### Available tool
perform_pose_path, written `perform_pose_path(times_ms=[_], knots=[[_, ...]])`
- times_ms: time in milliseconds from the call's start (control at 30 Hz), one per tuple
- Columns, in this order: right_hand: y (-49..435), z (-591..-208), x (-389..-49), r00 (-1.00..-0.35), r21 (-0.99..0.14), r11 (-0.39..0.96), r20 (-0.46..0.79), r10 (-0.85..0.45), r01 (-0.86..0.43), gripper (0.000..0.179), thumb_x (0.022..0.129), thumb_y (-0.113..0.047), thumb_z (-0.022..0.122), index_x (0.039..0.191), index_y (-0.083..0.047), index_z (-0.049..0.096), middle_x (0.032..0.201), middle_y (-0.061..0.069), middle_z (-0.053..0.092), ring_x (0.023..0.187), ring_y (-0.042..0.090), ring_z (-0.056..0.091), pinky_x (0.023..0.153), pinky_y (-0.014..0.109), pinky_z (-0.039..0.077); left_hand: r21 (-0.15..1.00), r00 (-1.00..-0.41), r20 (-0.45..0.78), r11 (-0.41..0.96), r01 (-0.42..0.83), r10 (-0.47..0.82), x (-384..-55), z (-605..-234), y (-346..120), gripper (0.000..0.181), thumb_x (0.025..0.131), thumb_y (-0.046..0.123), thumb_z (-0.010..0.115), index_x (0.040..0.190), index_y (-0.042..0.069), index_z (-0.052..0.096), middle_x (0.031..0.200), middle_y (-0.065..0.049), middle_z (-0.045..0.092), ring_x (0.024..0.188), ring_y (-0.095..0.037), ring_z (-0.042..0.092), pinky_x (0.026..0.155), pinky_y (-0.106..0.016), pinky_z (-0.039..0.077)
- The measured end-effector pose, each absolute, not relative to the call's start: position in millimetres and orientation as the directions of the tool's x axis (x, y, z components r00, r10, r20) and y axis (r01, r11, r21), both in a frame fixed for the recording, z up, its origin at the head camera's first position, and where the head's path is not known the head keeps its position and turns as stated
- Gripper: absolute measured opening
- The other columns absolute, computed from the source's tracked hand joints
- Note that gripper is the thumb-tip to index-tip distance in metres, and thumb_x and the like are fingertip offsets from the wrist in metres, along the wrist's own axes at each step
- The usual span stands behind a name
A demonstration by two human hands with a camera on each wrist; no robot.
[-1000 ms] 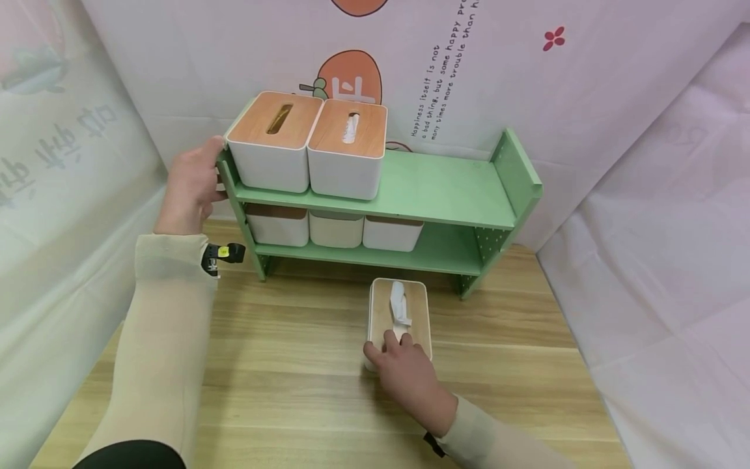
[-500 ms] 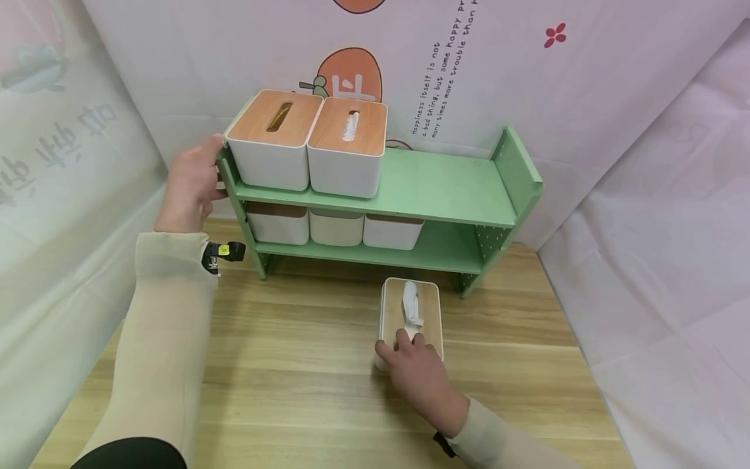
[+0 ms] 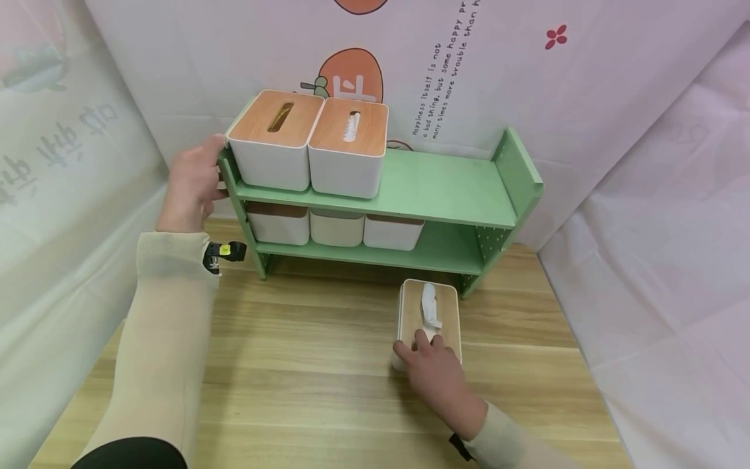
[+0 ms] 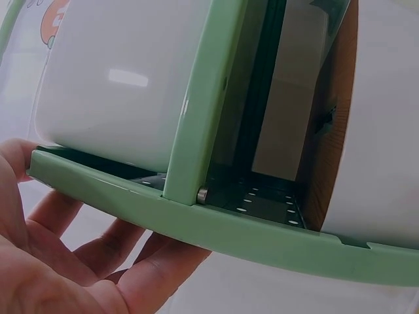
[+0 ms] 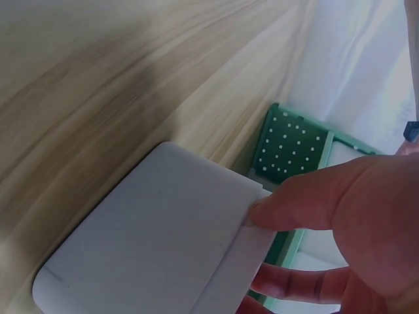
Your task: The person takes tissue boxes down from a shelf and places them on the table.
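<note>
My left hand (image 3: 190,185) grips the left side panel of a green two-tier shelf (image 3: 448,185). In the left wrist view its thumb lies at the end of the green side panel (image 4: 275,248), with the fingers on the outer face. On the wooden table, in front of the shelf's right part, is a white tissue box (image 3: 410,306) with a wood-look lid. A white tissue (image 3: 430,306) sticks out of its slot. My right hand (image 3: 439,381) holds this box by its near end, thumb at the lid's edge (image 5: 256,212) and fingers over the top.
Two larger white tissue boxes with wood-look lids, left (image 3: 269,163) and right (image 3: 348,172), stand on the upper tier's left half. Below them are a white box (image 3: 278,227), a cream box (image 3: 336,229) and another white box (image 3: 391,233). Printed cloth (image 3: 469,85) hangs behind.
The tissue box on the table has slid to the right in steps, my right hand moving along with it. My left hand and the shelf have stayed in place.
</note>
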State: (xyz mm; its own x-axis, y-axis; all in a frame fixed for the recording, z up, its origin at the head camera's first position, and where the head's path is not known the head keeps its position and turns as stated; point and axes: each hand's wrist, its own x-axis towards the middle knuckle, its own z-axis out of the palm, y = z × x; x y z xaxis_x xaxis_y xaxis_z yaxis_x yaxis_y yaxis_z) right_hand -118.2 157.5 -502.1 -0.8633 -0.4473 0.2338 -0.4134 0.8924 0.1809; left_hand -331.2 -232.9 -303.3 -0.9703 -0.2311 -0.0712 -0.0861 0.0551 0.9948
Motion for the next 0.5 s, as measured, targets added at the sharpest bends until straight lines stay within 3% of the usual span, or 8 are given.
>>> perform_pose_path(times_ms=[67,133,300,500], knots=[[161.5,-502.7,-118.5,-0.866,0.181,0.896,0.238,-0.439,-0.405,0.028,0.078,-0.001,0.067,0.097,-0.017,0.054,0.08,0.01,0.041,0.055,0.025,0.036,0.035,0.031,0.031,0.994,-0.97,-0.077,0.063,-0.093,-0.231,-330.9,-302.4,-233.3,0.052,0.095,0.059,0.057,0.117,0.013,0.069,0.132,-0.005,0.053,0.114,-0.023,0.054,0.097,-0.044,0.048],[164.8,-502.6,-119.0,-0.873,0.176,0.901,0.232,-0.43,-0.397,0.029,0.077,-0.002,0.069,0.097,-0.017,0.054,0.08,0.01,0.041,0.055,0.025,0.036,0.034,0.031,0.032,0.99,-0.968,-0.086,0.092,-0.11,-0.234,-330.2,-301.5,-234.3,0.056,0.094,0.062,0.056,0.122,0.015,0.068,0.132,-0.005,0.053,0.112,-0.023,0.056,0.085,-0.038,0.054],[171.7,-500.4,-119.3,-0.893,0.152,0.913,0.199,-0.403,-0.378,0.035,0.072,-0.006,0.074,0.099,-0.017,0.055,0.082,0.011,0.041,0.057,0.027,0.038,0.033,0.032,0.033,0.98,-0.967,-0.106,0.138,-0.141,-0.233,-328.3,-300.2,-236.1,0.059,0.093,0.066,0.053,0.123,0.016,0.067,0.132,-0.005,0.053,0.111,-0.026,0.057,0.063,-0.029,0.054],[180.9,-498.5,-119.0,-0.926,0.122,0.934,0.141,-0.35,-0.335,0.035,0.072,-0.007,0.074,0.1,-0.016,0.055,0.085,0.013,0.042,0.062,0.03,0.041,0.033,0.033,0.035,0.983,-0.968,-0.102,0.129,-0.134,-0.228,-328.5,-299.8,-234.1,0.059,0.095,0.065,0.051,0.125,0.017,0.066,0.134,-0.004,0.052,0.114,-0.026,0.056,0.093,-0.04,0.05]])
